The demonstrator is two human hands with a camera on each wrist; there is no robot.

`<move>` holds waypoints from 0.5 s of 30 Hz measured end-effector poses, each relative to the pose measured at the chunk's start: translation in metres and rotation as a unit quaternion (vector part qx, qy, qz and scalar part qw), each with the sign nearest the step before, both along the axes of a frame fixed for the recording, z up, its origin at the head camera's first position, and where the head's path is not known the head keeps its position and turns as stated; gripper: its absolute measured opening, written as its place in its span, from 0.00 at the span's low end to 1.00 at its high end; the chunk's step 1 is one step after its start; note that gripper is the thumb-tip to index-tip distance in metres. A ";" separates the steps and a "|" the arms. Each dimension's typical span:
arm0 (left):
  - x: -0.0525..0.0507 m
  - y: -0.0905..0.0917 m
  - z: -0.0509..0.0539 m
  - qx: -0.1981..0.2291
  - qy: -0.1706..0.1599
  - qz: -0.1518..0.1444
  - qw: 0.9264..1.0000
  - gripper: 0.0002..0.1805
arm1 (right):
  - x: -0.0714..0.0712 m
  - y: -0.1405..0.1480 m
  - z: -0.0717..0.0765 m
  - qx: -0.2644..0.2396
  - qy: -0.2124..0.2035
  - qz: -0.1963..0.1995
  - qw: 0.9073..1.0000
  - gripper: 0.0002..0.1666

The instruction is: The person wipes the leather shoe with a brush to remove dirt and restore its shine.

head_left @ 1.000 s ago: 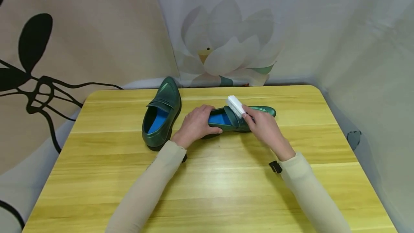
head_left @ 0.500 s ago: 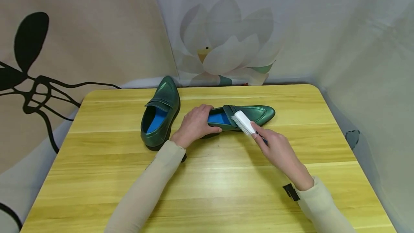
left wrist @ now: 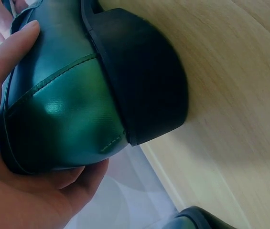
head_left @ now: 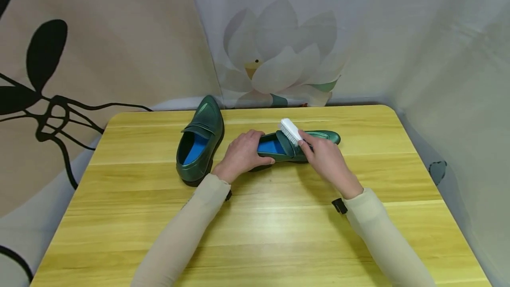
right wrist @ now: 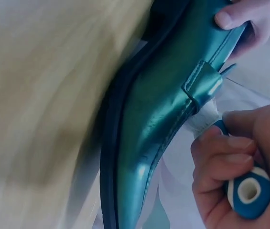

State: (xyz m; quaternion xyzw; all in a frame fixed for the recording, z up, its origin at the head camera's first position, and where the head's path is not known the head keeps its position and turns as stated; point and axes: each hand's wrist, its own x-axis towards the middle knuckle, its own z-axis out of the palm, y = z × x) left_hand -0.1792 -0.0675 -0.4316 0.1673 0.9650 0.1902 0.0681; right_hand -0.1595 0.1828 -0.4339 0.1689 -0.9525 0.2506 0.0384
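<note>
A green loafer [head_left: 322, 135] with a blue insole lies across the table, its toe to the right. My left hand [head_left: 244, 152] grips its heel end, thumb along the near side; the left wrist view shows the heel counter [left wrist: 72, 114] within that hand. In my right hand [head_left: 327, 156] is a white-headed brush [head_left: 290, 129], its bristles against the strap over the shoe's upper. Its blue handle [right wrist: 252, 202] with a white-ringed hole shows in the right wrist view, fingers curled round it. The matching loafer [head_left: 199, 141] stands left of my left hand, toe pointing away.
The wooden table [head_left: 255, 234] has its back edge just behind the shoes. Behind it hangs a pale curtain [head_left: 358, 48] with a printed flower. A dark strap [head_left: 339, 206] sits at the right wrist.
My right hand draws the brush toward the near right across the upper, then back up to the strap. The left hand and both shoes stay in place.
</note>
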 end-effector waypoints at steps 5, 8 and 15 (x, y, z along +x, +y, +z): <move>0.000 0.002 -0.001 -0.001 -0.003 0.004 1.000 0.49 | 0.004 0.007 -0.001 -0.002 -0.022 0.001 1.000 0.27; 0.000 0.002 -0.001 -0.003 -0.001 0.006 1.000 0.49 | 0.017 0.016 -0.002 0.000 -0.029 -0.003 1.000 0.28; 0.000 0.001 0.000 -0.002 -0.003 0.007 1.000 0.49 | 0.051 0.037 -0.003 0.019 -0.034 -0.004 0.999 0.28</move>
